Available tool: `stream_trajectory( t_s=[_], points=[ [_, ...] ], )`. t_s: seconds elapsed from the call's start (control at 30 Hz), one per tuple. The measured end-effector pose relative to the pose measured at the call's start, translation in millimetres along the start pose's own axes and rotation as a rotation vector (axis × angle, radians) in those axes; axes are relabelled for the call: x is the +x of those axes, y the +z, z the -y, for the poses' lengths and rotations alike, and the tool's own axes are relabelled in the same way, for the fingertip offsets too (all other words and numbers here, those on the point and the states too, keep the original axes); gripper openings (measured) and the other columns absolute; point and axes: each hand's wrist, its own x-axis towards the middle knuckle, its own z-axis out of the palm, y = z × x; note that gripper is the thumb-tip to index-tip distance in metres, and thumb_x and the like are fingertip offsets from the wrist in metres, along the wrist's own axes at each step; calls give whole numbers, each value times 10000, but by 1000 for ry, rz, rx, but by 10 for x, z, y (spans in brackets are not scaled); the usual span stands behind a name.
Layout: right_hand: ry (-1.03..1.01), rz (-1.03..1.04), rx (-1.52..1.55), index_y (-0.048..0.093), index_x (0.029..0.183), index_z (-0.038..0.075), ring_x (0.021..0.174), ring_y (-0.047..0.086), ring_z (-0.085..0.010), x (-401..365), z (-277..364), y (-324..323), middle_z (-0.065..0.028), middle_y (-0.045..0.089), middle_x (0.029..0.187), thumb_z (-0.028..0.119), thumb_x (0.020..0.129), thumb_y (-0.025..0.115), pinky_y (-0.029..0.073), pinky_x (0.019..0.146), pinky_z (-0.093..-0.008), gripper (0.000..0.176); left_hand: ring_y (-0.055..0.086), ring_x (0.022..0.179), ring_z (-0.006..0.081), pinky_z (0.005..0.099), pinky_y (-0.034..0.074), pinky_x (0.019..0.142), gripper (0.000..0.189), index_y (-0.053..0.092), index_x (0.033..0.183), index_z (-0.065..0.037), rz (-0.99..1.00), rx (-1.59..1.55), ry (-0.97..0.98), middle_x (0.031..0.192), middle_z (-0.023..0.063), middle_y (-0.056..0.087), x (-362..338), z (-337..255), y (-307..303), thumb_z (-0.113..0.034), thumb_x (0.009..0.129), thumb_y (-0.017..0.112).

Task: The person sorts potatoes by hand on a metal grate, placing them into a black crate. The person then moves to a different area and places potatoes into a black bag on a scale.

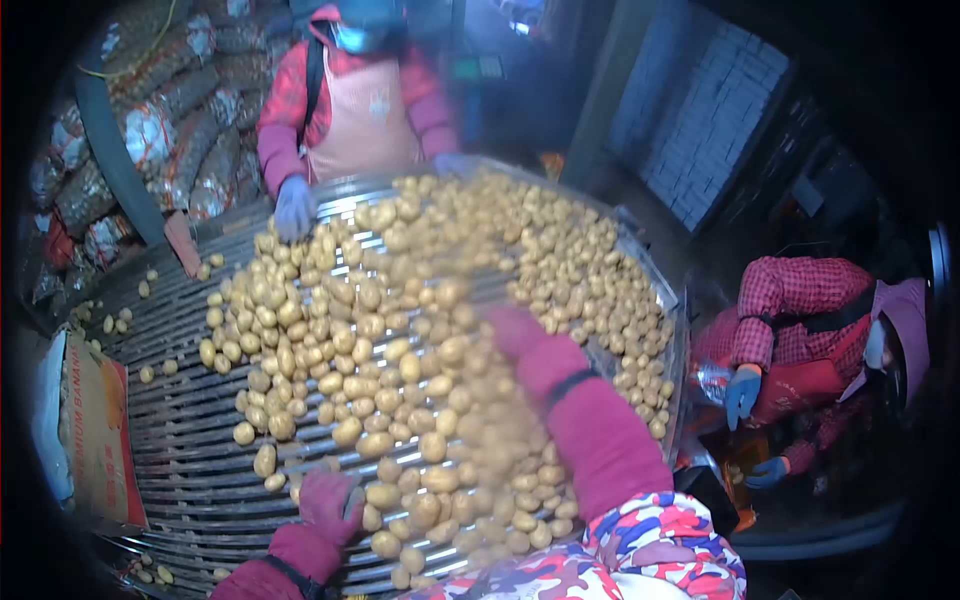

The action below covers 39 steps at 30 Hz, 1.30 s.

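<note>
Many potatoes [375, 445] lie spread over a slatted metal grading table [190, 440]. At the lower left, my left hand [328, 503] wears a maroon glove and rests against the near edge of the potatoes, its fingers apart and holding nothing I can see. My right hand [512, 332], in a similar glove, reaches into the middle of the pile. Motion smears its fingers, and the potatoes around it are blurred too.
Across the table a person in a pink apron [365, 130] has gloved hands by the potatoes. To the right stands another person in a red checked jacket [800, 310]. A cardboard banana box [95, 430] sits at left; filled sacks [190, 150] are stacked behind.
</note>
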Motion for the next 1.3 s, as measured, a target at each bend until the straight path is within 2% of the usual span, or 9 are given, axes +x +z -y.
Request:
stream_trajectory(
  t_s=[0.13, 0.23, 0.37, 0.53, 0.63, 0.8, 1.03, 1.13, 1.3],
  points=[
    [-169, -31, 83, 614, 1335, 112, 1102, 647, -241, -478, -136, 1, -103, 663, 1246, 135, 934, 631, 533, 915, -383, 402, 632, 965, 344, 529, 408, 1038, 307, 705, 1018, -57, -20, 22, 48, 941, 126, 686, -21, 9, 20, -243, 773, 692],
    [-12, -45, 377, 619, 1316, 69, 1080, 633, -189, -789, -325, -46, -60, 658, 1210, 95, 887, 681, 529, 917, -361, 434, 628, 959, 346, 529, 415, 1025, 315, 701, 1032, -55, -56, 37, 85, 933, 127, 686, -47, 29, 77, -232, 771, 691],
    [-172, -231, 357, 597, 1330, 42, 1097, 610, -173, -1462, -947, -38, -41, 637, 1228, 78, 893, 677, 517, 939, -354, 446, 604, 868, 396, 511, 460, 873, 193, 671, 945, -27, -140, 58, 132, 899, 172, 652, -23, -63, 71, -166, 813, 649],
    [-74, -343, 711, 503, 1438, 66, 1226, 544, -192, -2515, 548, -647, -45, 570, 1360, 116, 954, 617, 452, 1052, -338, 500, 621, 948, 404, 524, 453, 961, 220, 696, 1020, -21, -105, 51, 159, 944, 172, 680, 3, -73, 103, -162, 873, 613],
    [65, -407, 1157, 486, 1448, 56, 1194, 563, -152, -2941, 721, -737, -34, 568, 1353, 122, 958, 606, 480, 1000, -303, 509, 626, 962, 400, 532, 447, 992, 245, 700, 1039, -18, -151, 74, 217, 950, 180, 683, -16, -35, 158, -179, 881, 607],
    [139, -522, 1357, 484, 1434, 28, 1167, 589, -165, -3596, 447, -693, -60, 585, 1332, 127, 961, 567, 519, 972, -311, 491, 614, 950, 397, 513, 448, 970, 275, 703, 1078, -27, -150, 104, 262, 986, 180, 676, -67, 151, 251, -223, 929, 581],
    [85, -689, 1469, 479, 1440, 113, 1089, 628, -252, -4682, -147, -816, -96, 579, 1343, 192, 943, 656, 582, 660, -366, 534, 623, 975, 381, 497, 439, 925, 289, 702, 1105, -34, -103, 169, 271, 1015, 163, 697, -79, 276, 295, -243, 979, 547],
    [247, -890, 1217, 470, 1440, 94, 1069, 628, -265, -5253, -247, -947, -149, 580, 1327, 155, 910, 636, 567, 674, -342, 558, 619, 984, 383, 499, 439, 924, 304, 701, 1125, -31, -70, 160, 250, 1051, 161, 705, -93, 399, 339, -249, 997, 532],
    [338, -1136, 981, 464, 1441, 6, 1217, 584, -263, -6036, -455, -1228, -144, 578, 1333, 48, 913, 586, 460, 1072, -371, 544, 616, 1027, 387, 494, 437, 952, 324, 689, 1169, -35, -15, 180, 272, 1111, 166, 703, -91, 385, 300, -257, 1007, 518]
  ],
)
